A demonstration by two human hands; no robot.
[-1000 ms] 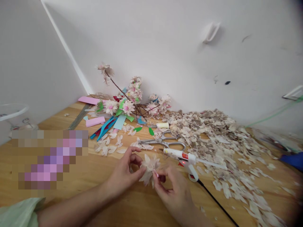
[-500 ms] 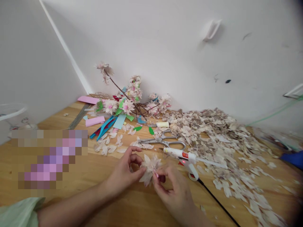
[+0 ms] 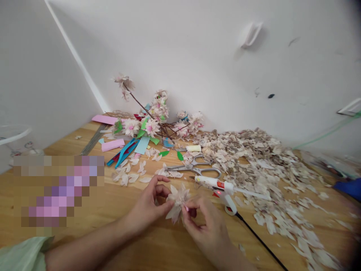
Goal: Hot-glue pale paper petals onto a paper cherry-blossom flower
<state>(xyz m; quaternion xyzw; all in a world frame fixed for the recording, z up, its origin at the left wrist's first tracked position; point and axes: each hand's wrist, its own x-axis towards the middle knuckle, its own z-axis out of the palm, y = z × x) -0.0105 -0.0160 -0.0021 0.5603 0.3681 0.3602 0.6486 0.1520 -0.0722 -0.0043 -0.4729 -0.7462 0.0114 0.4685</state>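
Low in the middle of the view, a pale artificial flower (image 3: 177, 201) with pointed petals and a little pink is held between both hands. My left hand (image 3: 153, 199) grips its left edge, thumb against the petals and fingers curled behind. My right hand (image 3: 204, 222) pinches at the flower's right side, with a bit of pink showing at the fingertips. Just right of the hands lies a white glue gun (image 3: 214, 184) with a red light on. Behind it rest grey-handled scissors (image 3: 194, 167).
A large heap of dry pale petals (image 3: 254, 158) spreads over the right of the wooden table (image 3: 118, 248). Finished flowers on twigs (image 3: 152, 127) stand by the wall, among blue, green and pink paper strips. A black cord (image 3: 259, 241) runs towards the lower right. Pixelation covers the left.
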